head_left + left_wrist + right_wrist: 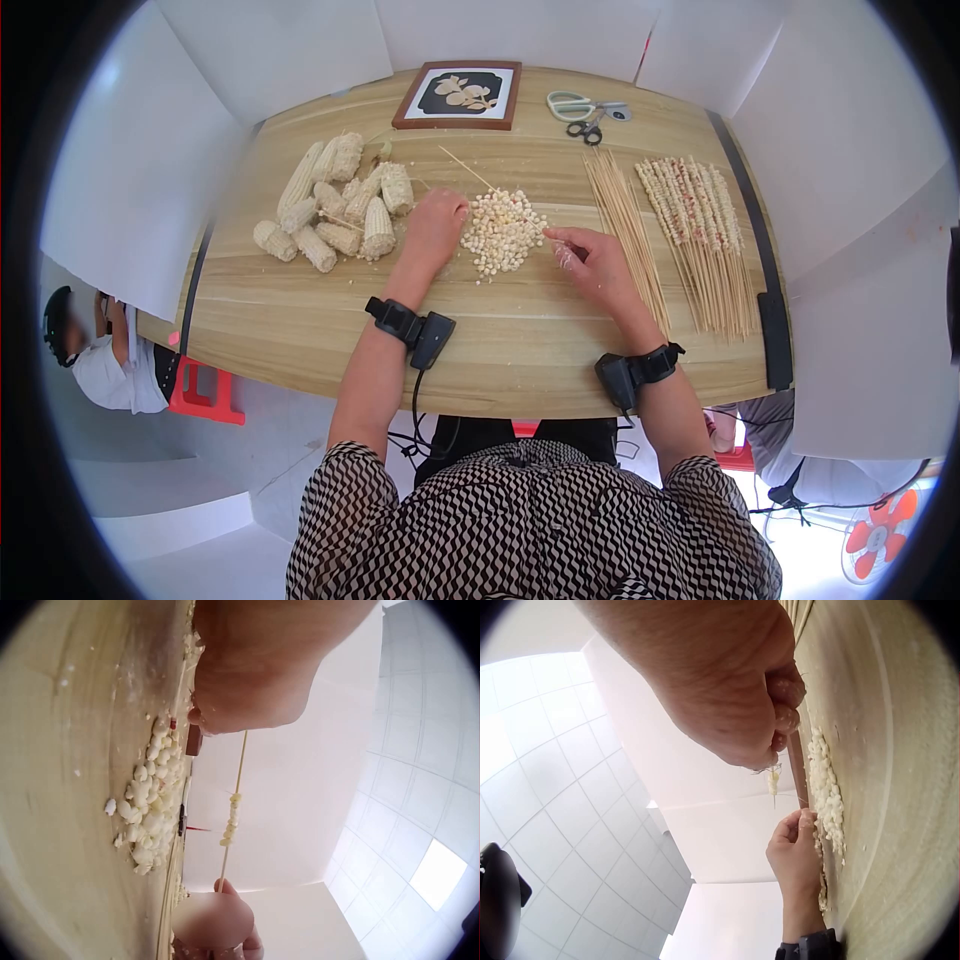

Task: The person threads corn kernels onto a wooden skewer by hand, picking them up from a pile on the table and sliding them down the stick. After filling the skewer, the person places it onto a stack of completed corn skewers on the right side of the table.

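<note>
Thumb and fingers of my right hand (594, 266) grip a thin bamboo skewer (467, 169) near one end. It slants up and left over the table, its far end free. A short row of pale corn kernels (230, 820) is threaded on it. Below lies a loose heap of corn kernels (503, 232), pale with a few reddish bits. My left hand (437, 228) is at the heap's left edge, fingers curled and thumb close to the index finger in the right wrist view. I cannot tell whether a kernel is between its fingertips.
Corn cobs (340, 200) are piled at left. Bare skewers (626, 235) lie right of the heap, beside several kernel-filled skewers (692, 215). A framed picture (458, 95) and scissors (585, 127) lie at the back. White panels (560, 40) surround the table.
</note>
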The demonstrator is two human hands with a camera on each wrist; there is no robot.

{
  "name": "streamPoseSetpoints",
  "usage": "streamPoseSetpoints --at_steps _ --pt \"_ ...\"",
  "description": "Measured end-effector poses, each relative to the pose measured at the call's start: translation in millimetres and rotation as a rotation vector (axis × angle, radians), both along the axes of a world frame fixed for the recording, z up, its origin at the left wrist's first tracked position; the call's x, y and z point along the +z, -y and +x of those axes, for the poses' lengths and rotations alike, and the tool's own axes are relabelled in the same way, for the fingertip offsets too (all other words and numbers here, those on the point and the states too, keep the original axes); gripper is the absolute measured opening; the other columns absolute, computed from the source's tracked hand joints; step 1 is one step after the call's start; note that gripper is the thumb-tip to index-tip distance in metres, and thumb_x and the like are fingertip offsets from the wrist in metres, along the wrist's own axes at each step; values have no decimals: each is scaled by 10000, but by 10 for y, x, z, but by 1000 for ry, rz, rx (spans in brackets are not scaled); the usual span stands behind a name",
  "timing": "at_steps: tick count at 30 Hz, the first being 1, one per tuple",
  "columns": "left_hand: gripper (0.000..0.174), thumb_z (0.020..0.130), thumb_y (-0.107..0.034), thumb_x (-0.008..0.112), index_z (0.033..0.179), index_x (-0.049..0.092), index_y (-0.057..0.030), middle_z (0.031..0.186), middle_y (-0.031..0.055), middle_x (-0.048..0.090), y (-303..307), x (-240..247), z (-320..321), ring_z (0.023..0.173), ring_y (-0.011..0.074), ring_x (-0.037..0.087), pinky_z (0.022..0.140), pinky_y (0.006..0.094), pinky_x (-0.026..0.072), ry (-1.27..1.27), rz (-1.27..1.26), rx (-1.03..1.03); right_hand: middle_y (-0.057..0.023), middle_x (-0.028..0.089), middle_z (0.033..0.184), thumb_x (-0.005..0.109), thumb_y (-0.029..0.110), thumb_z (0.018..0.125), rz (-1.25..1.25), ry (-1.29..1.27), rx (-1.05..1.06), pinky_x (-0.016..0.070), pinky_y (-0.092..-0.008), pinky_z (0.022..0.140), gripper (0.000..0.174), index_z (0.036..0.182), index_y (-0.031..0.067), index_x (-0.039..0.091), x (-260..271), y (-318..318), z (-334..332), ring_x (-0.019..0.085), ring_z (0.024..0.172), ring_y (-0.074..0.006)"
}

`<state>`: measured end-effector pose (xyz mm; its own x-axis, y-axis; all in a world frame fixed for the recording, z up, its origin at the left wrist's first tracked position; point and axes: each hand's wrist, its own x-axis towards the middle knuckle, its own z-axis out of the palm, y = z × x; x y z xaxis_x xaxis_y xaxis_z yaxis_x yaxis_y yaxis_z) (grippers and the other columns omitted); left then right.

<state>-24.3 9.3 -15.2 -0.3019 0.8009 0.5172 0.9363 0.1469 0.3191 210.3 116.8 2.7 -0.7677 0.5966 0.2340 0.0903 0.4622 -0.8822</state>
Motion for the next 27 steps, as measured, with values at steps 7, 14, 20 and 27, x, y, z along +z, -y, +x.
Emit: streamPoseSetpoints --at_steps 7,14,20,27 --pt "111 870 -21 570 957 630 12 887 76 660 63 39 -68 742 101 591 682 221 475 933 401 42 -75 604 737 591 24 827 15 -15 43 421 -252 562 245 1064 24 652 48 22 10 469 591 -106" --pt "166 869 2 579 1030 572 43 942 106 658 176 6 -306 768 91 592 684 188 467 1250 737 15 -50 588 719 592 7 829 -11 -21 171 404 -240 544 244 1064 22 656 134 87 23 450 588 -85" --pt "178 860 12 590 1033 563 43 938 106 661 180 -5 -343 754 88 594 668 189 467 1256 809 11 -51 606 727 593 0 830 -5 -7 175 412 -238 545 243 1063 24 658 123 75 32 458 585 -88" --pt "130 853 11 596 979 594 44 896 91 668 165 27 -295 754 82 600 679 194 476 1082 768 128 -56 606 726 592 -4 831 10 -1 166 420 -239 549 236 1055 24 661 131 79 33 464 588 -88"
